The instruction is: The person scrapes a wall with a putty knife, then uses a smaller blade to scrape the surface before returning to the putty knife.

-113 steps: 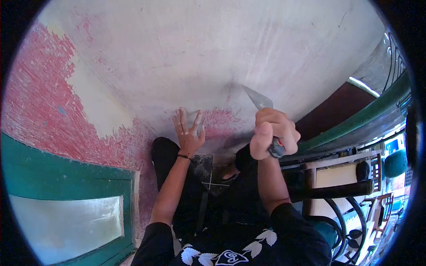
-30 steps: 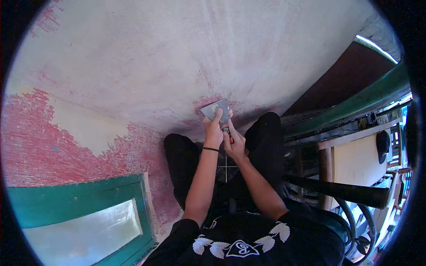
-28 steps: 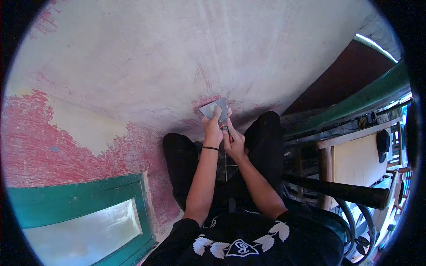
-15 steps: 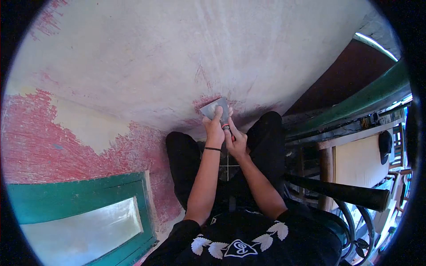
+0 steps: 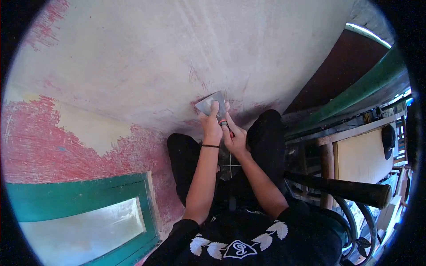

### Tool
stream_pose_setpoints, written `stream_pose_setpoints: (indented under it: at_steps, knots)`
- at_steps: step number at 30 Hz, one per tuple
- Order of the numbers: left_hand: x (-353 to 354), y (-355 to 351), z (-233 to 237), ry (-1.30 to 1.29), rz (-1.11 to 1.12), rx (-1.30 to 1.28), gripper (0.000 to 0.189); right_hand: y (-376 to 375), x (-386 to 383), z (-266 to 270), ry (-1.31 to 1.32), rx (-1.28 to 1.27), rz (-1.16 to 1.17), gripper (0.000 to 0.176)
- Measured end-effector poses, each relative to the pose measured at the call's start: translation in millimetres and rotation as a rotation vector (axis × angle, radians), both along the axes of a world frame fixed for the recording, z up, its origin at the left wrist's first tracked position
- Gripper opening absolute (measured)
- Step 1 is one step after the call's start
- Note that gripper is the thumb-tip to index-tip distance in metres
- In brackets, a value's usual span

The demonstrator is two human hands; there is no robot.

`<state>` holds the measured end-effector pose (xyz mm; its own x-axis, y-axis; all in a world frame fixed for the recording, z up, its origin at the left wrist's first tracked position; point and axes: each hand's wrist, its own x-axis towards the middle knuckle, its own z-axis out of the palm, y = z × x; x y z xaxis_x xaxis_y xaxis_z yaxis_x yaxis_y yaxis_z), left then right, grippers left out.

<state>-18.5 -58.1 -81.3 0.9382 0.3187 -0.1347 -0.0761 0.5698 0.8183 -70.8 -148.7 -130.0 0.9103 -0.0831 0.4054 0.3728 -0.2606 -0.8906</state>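
Note:
A wide metal scraper (image 5: 207,104) with a red and black handle is pressed at or very near the pale wall (image 5: 133,62), over a patch with reddish streaks. My left hand (image 5: 212,127) grips the blade from below, its thumb flat on the metal face. My right hand (image 5: 237,139) is wrapped round the handle, with the index finger stretched along it toward the blade. Whether the blade's edge touches the wall cannot be made out. Both hands are between my knees.
Red, scratched paint (image 5: 40,142) covers the wall at left, above a green-framed window (image 5: 80,197). To the right are a green rail-like beam (image 5: 350,93), a dark chair armrest (image 5: 341,188) with curved metal below, and a wooden-framed pale panel (image 5: 359,155) bearing a black cap (image 5: 388,141).
The scraper and both hands have shifted slightly up and left along the wall. My view has turned a little. Both hands keep their grip.

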Motion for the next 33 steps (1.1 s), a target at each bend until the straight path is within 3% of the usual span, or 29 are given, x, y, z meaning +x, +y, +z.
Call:
stream_pose_setpoints:
  at_steps: [2,8,14,17,23,33]
  knots:
    - [-3,1,-18,0.036,0.004,-0.024,0.029,6,-3,-13,-0.01,0.057,-0.024,0.046]
    - [-1,-3,1,0.018,0.02,0.008,0.028,2,0,-1,-0.027,0.033,-0.022,0.045]
    - [-3,1,-23,0.045,0.018,0.004,0.031,7,-5,-15,-0.031,0.067,-0.051,0.045]
    - [4,-1,0,0.02,0.011,-0.002,0.03,8,3,2,-0.061,0.073,-0.055,0.045]
    - [-3,-1,-21,0.047,0.028,-0.025,0.029,3,-13,1,0.039,0.022,-0.039,0.045]
    - [-6,0,-8,0.035,-0.018,-0.059,0.027,6,-13,4,0.004,0.047,-0.032,0.045]
